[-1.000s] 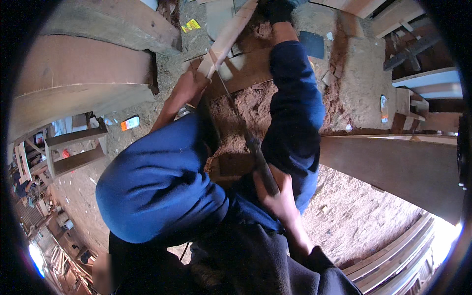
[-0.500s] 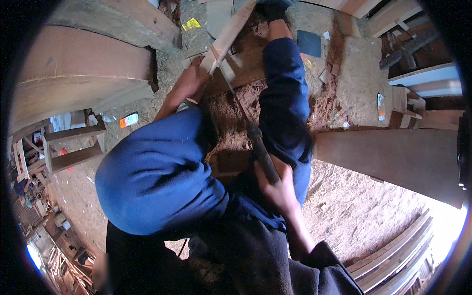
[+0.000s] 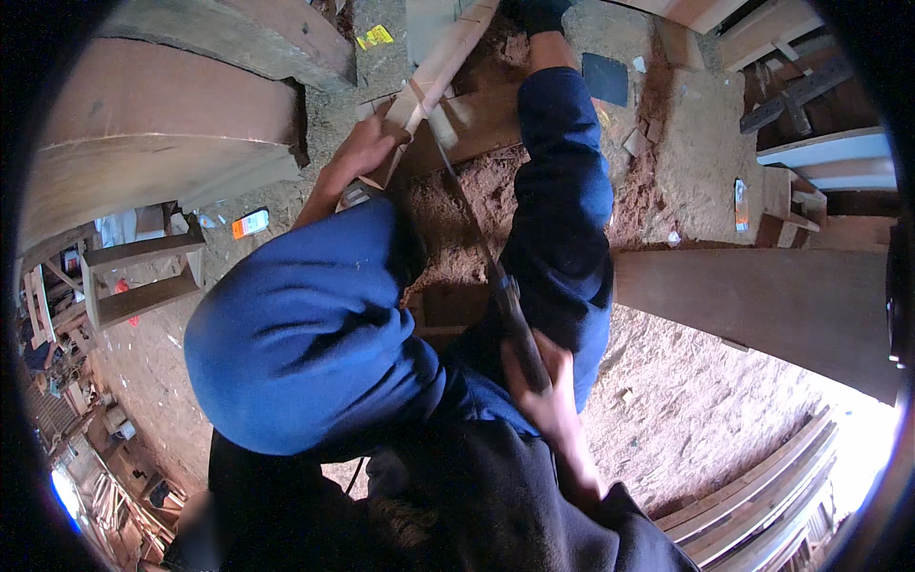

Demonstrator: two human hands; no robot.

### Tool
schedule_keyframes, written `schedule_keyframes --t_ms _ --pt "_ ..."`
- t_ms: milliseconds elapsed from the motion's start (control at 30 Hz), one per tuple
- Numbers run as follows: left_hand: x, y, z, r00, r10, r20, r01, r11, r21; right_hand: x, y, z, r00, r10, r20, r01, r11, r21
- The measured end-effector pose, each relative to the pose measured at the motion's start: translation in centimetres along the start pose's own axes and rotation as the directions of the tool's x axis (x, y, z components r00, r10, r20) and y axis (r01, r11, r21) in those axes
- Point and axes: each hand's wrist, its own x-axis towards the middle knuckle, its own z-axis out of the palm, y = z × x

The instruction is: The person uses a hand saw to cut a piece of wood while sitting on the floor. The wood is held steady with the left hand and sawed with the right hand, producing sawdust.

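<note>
My right hand is wrapped round the dark handle of a long, narrow handsaw, low between my thighs. The thin blade slants up and away to the left, and its far end meets a pale wooden piece. That piece lies slantwise, its near end beside my left hand, which grips it with the fingers partly hidden. A small wooden offcut or strip sticks out by the blade tip. Below the wood lies a broad plank between my legs.
My blue-trousered left knee is bent, and my right leg stretches forward. Large timber beams stand at the left. A wide board lies to the right. Sawdust, scraps and a yellow packet litter the ground.
My right hand has drawn the saw back toward me, slightly to the right. The blade's far end stays at the wood. My left hand has shifted only a little.
</note>
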Motion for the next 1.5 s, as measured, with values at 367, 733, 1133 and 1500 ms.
schedule_keyframes --t_ms 367,733,1133,1500 --pt "-0.5 -0.1 0.1 1.0 -0.009 -0.004 0.009 1.0 -0.011 4.8 1.3 1.8 0.999 -0.034 0.012 0.034 0.999 0.001" --pt "-0.2 0.9 0.6 0.999 0.005 -0.034 -0.006 0.999 -0.036 2.9 1.5 0.3 1.0 -0.026 0.017 0.027 0.999 -0.03" --pt "-0.2 0.1 0.3 0.999 -0.017 0.036 0.02 0.997 -0.079 1.9 2.0 0.5 0.997 -0.076 0.013 0.077 0.996 -0.038" --pt "-0.2 0.9 0.1 0.998 -0.063 0.021 0.064 0.997 -0.047 -0.5 0.8 -1.1 0.998 0.053 0.03 -0.051 0.996 -0.08"
